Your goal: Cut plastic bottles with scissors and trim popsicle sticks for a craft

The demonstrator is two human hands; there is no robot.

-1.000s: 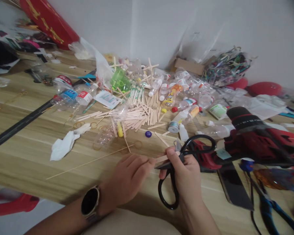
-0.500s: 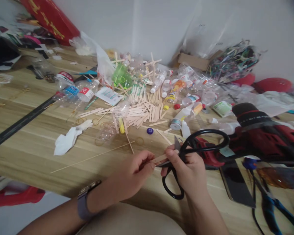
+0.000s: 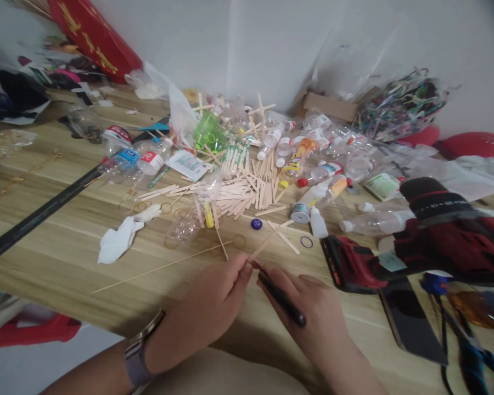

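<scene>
Between the closed fingers of my left hand [image 3: 218, 293] is a wooden craft stick [image 3: 267, 244], its free end slanting up and to the right. My right hand [image 3: 313, 307] is wrapped round the black-handled scissors [image 3: 282, 299], seen nearly edge-on. The scissors' front end meets the stick right at my left fingertips; the blades are mostly hidden there. Just beyond my hands lie loose craft sticks [image 3: 286, 238], a purple ring [image 3: 307, 241] and a purple bottle cap [image 3: 256, 224]. A thin skewer [image 3: 160, 266] lies on the table left of them.
A pile of craft sticks [image 3: 239, 192] spreads mid-table, with plastic bottles [image 3: 313, 170] behind. On the right lie a red and black power drill [image 3: 440, 236], a phone [image 3: 411, 318] and pliers [image 3: 473, 340]. A crumpled tissue [image 3: 119, 238] and a long black bar [image 3: 45, 211] lie left.
The scissors have turned from loops spread wide to edge-on, with the handles lower. The craft stick now points away, up and right, from my left fingers. The view has shifted slightly.
</scene>
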